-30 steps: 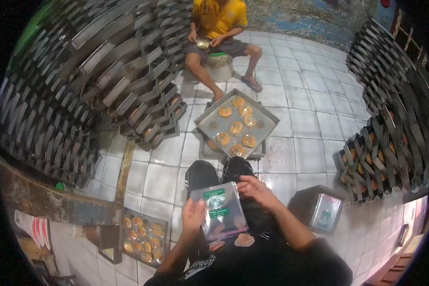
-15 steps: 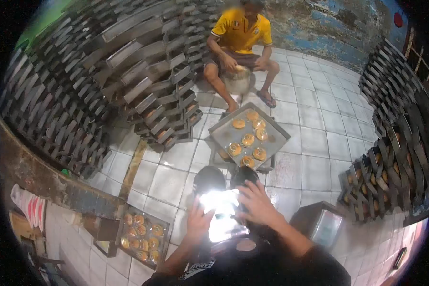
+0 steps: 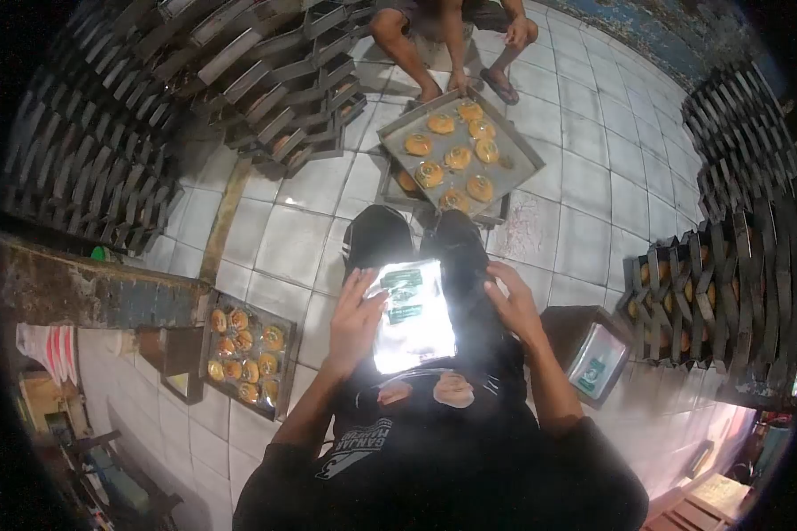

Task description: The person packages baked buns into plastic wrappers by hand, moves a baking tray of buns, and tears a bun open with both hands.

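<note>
A shiny stack of clear plastic bags (image 3: 414,323) with green print lies on my lap, partly washed out by glare. My left hand (image 3: 356,320) is at its left edge, thumb over the print and fingers along the side, holding it. To the right, apart from the bags, my right hand (image 3: 512,305) is beside my knee with its fingers parted and nothing visible in them. In front of my knees, a metal tray (image 3: 527,168) of round baked buns (image 3: 458,157) sits tilted across another tray. A co-worker's hand (image 3: 458,81) touches its far edge.
On the left, a second tray (image 3: 283,354) of buns stands on the tiles. A dark box (image 3: 553,332) with more printed bags (image 3: 598,363) is at my right. Tall stacks of metal trays (image 3: 239,66) rise on the left, with more stacked trays (image 3: 717,292) on the right.
The view has tipped downward. My right hand has moved off the bags to the right, uncovering their print. The co-worker has reached a hand down to the tray, which now shows another bun.
</note>
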The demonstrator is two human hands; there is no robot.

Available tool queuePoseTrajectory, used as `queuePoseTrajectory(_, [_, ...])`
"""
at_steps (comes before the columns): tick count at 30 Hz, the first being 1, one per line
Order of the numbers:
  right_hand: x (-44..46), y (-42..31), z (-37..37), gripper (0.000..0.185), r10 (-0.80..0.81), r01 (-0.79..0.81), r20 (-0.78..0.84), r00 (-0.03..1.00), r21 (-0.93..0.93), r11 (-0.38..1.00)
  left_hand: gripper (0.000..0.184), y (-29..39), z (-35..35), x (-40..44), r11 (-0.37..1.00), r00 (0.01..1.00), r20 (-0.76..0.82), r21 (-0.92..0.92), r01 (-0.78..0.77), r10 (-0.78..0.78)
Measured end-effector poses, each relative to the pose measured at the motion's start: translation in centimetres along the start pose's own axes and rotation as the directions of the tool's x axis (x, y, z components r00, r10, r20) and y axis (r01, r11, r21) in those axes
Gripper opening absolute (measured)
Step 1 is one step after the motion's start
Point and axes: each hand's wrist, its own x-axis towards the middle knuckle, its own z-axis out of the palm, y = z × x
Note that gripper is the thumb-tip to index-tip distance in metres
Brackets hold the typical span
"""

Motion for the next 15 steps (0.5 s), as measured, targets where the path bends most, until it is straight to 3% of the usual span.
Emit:
queuePoseTrajectory(1, [0.3,-1.6,-0.2,0.046,0.001,-0.001,0.002,1.0,-0.001,1.0,0.02,0.1,0.0,0.1,1.0,1.0,0.004,0.008,-0.002,0.001])
queuePoseTrajectory(2, [0.5,-3.2,-0.6,0.051,-0.135,0.107,-0.067,0.989,-0.314,0.943,0.02,0.3,0.0,0.3,1.0,1.0,0.004,0.007,0.003,-0.003])
queuePoseTrajectory(3, [0.9,-5.7,-1.0,0.057,-0.282,0.177,-0.085,0.956,-0.599,0.781,0.021,0.5,0.0,0.5,0.995,1.0,-0.002,0.102,-0.003,0.004])
queuePoseTrajectory(4, [1.5,-8.2,-1.5,0.057,-0.272,0.175,-0.076,0.959,-0.596,0.784,0.023,0.9,-0.3,0.6,0.981,1.0,-0.001,0.195,-0.007,0.007])
queuePoseTrajectory(5, [1.8,-10.9,-1.9,0.06,-0.296,0.276,0.014,0.955,-0.402,0.873,0.031,1.8,-1.5,0.9,0.959,0.987,0.073,0.238,-0.155,0.142])
queuePoseTrajectory(6, [1.8,-13.0,-1.7,0.063,-0.333,0.343,0.083,0.939,-0.181,0.922,0.031,2.1,-1.7,0.6,0.942,0.966,0.021,0.216,-0.257,0.259])
queuePoseTrajectory(7, [2.2,-14.3,-0.9,0.047,-0.359,0.359,0.028,0.933,-0.111,0.927,0.031,2.2,-1.8,1.0,0.908,0.922,-0.048,0.201,-0.367,0.384])
queuePoseTrajectory(8, [2.8,-14.4,-1.1,0.039,-0.33,0.346,0.178,0.927,-0.062,0.936,0.031,2.7,-1.7,1.5,0.907,0.92,-0.045,0.198,-0.373,0.388])
queuePoseTrajectory(9, [3.4,-14.5,-1.2,0.031,-0.303,0.326,0.331,0.893,-0.014,0.945,0.031,3.4,-1.5,1.6,0.97,0.969,-0.051,0.014,-0.241,0.242])
queuePoseTrajectory(10, [4.0,-15.4,-1.2,0.031,-0.303,0.326,0.34,0.89,-0.01,0.945,0.03,4.0,-1.7,1.9,0.982,0.996,-0.031,-0.167,-0.086,0.082])
queuePoseTrajectory(11, [4.5,-16.7,-1.2,0.026,-0.369,0.362,0.324,0.871,0.086,0.928,0.03,4.5,-2.3,2.3,0.984,0.997,-0.033,-0.164,-0.068,0.063])
queuePoseTrajectory(12, [4.9,-17.4,-1.2,0.022,-0.428,0.389,0.303,0.851,0.183,0.903,0.027,5.0,-3.1,2.9,0.791,0.963,0.197,-0.551,0.266,-0.186])
queuePoseTrajectory(13, [5.8,-17.2,-1.5,0.022,-0.421,0.377,0.316,0.85,0.193,0.906,0.023,5.1,-3.6,3.8,0.37,0.825,0.485,-0.738,0.564,-0.289])
queuePoseTrajectory(14, [7.4,-16.3,-2.5,0.02,-0.375,0.279,0.415,0.829,0.274,0.92,0.021,3.3,-4.9,4.5,0.724,0.751,0.637,-0.435,0.536,-0.173])
queuePoseTrajectory(15, [9.0,-14.9,-3.5,0.018,-0.328,0.162,0.513,0.793,0.342,0.926,0.021,2.5,-5.0,4.8,0.71,0.739,0.648,-0.431,0.556,-0.185])
